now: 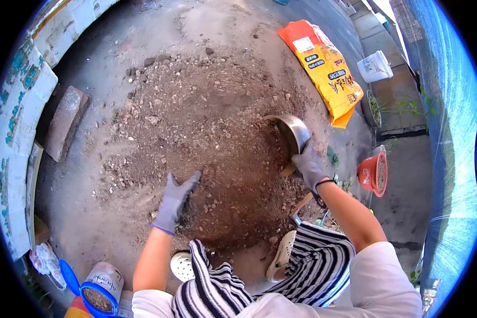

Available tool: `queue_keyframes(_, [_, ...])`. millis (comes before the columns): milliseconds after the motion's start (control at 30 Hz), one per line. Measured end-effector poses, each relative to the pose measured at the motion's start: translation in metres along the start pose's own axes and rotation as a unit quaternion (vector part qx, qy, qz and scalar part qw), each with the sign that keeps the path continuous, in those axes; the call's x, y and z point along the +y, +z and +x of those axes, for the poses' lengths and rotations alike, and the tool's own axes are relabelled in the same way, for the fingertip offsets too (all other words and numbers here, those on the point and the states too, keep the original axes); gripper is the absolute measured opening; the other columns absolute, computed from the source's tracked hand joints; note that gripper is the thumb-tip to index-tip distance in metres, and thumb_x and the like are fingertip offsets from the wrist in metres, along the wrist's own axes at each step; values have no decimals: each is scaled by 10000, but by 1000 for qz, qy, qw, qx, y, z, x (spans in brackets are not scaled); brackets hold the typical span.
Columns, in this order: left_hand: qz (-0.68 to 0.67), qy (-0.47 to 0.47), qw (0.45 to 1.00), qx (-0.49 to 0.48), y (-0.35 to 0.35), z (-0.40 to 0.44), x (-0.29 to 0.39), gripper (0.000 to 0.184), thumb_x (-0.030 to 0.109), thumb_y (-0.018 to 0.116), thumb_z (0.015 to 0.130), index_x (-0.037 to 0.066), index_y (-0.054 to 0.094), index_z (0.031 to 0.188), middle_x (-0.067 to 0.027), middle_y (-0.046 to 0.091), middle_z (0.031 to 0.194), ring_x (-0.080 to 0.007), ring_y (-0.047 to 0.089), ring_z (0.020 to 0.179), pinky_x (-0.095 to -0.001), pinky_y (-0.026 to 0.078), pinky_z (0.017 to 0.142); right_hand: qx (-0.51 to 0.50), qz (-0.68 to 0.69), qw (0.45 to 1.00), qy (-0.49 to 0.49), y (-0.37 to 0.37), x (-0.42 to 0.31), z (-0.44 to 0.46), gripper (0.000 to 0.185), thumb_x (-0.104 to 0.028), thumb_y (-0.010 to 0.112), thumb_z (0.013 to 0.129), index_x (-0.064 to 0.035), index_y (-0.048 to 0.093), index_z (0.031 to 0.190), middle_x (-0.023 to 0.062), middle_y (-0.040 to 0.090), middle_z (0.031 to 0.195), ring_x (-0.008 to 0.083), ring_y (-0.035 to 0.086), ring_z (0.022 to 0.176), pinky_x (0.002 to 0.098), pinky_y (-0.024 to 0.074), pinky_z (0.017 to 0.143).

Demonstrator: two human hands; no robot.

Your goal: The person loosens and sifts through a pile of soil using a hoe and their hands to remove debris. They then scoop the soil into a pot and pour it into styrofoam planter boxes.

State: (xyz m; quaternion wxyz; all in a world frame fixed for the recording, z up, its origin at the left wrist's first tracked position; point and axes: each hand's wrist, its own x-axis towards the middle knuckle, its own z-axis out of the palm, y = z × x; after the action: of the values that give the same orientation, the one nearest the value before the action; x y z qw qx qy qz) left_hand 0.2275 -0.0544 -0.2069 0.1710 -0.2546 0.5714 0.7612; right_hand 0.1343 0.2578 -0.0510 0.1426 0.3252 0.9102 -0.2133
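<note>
A wide, loose pile of brown soil [212,122] mixed with small stones lies on the ground in front of me. My right hand [310,165], in a grey glove, is closed on the edge of a shiny metal bowl [297,131]. The bowl is tilted on its side at the right of the pile, its rim against the soil. My left hand [177,199], also gloved in grey, is just over the near left part of the pile with thumb and fingers apart, holding nothing. A short piece of wood shows below the bowl, partly hidden.
A yellow and orange bag [326,71] lies flat at the far right, beside a white bucket [375,67]. A reddish pot [372,174] stands to the right. At left are a brick [67,123] and an open tin [102,289]. A wooden-handled tool [302,205] lies near my right knee.
</note>
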Motion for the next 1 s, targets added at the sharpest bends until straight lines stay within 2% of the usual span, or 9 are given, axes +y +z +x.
queue_keyframes(100, [-5, -91, 995, -50, 24, 1, 18, 1126, 377, 784, 730, -140, 17, 1372, -168, 528, 1249, -217, 557, 1082, -275, 508, 752, -27, -3, 1000, -4, 11, 24, 15, 977, -119, 584, 729, -94, -50, 1473, 258, 545, 1179, 355, 595, 1016, 375, 490, 833])
queue_keyframes(233, [-66, -152, 980, -112, 37, 9, 23, 1167, 378, 773, 742, -138, -58, 1377, -124, 575, 1217, -187, 595, 1025, -280, 514, 665, -61, -1, 998, -23, 1, 2, 6, 993, -153, 615, 716, -100, -18, 1479, 251, 510, 1239, 360, 572, 1060, 363, 483, 856])
queue_keyframes(333, [6, -222, 973, -56, 54, 16, 25, 1024, 389, 757, 754, -148, 155, 1385, -96, 606, 1188, -160, 605, 1012, -286, 501, 755, -90, 63, 994, -10, -1, 4, 10, 1003, -173, 624, 715, -84, -22, 1477, 252, 455, 1305, 364, 535, 1120, 345, 462, 902])
queue_keyframes(400, [-80, -113, 982, -131, 64, 12, 38, 704, 373, 762, 757, -37, 499, 1265, -96, 551, 1269, -176, 526, 1147, -306, 399, 974, -87, 9, 996, -36, -1, 14, 21, 1017, -197, 632, 712, -64, -30, 1472, 256, 403, 1354, 367, 491, 1179, 334, 432, 950])
queue_keyframes(533, [-9, -192, 974, -117, 83, 18, 43, 649, 358, 671, 840, -21, 456, 1322, -104, 496, 1336, -169, 463, 1223, -312, 353, 1027, -73, -57, 993, -76, -1, 26, 25, 1059, -247, 647, 696, -25, -51, 1461, 277, 357, 1386, 366, 407, 1266, 339, 380, 1011])
queue_keyframes(633, [-94, -142, 980, -106, 110, 25, 37, 555, 362, 716, 802, -9, 592, 1195, -75, 602, 1199, -172, 577, 1044, -269, 433, 916, -94, -33, 992, -74, -6, 28, 25, 1074, -259, 650, 685, -29, -57, 1461, 296, 352, 1380, 381, 412, 1258, 349, 379, 1009])
queue_keyframes(733, [-168, -174, 952, -188, 159, 35, 47, 538, 349, 715, 807, -16, 595, 1183, -76, 610, 1180, -171, 580, 1047, -278, 444, 909, -85, -80, 988, -100, -9, 34, 33, 1078, -258, 648, 679, -30, -57, 1461, 311, 369, 1360, 394, 434, 1235, 355, 391, 994])
queue_keyframes(800, [-142, -61, 934, -322, 199, 55, 34, 456, 238, 542, 929, -7, 481, 1308, -80, 517, 1324, -171, 498, 1204, -300, 392, 1006, -91, -53, 990, -95, -14, 42, 43, 1075, -256, 644, 676, -30, -55, 1461, 317, 416, 1315, 405, 461, 1202, 371, 389, 995])
queue_keyframes(1000, [-38, -67, 962, -261, 260, 60, 60, 556, 235, 570, 916, -16, 369, 1369, -147, 514, 1307, -204, 499, 1206, -294, 387, 1026, -184, 147, 971, 32, -33, 63, 70, 1031, -148, 617, 732, -56, -107, 1459, 238, 512, 1237, 321, 627, 914, 398, 540, 646])
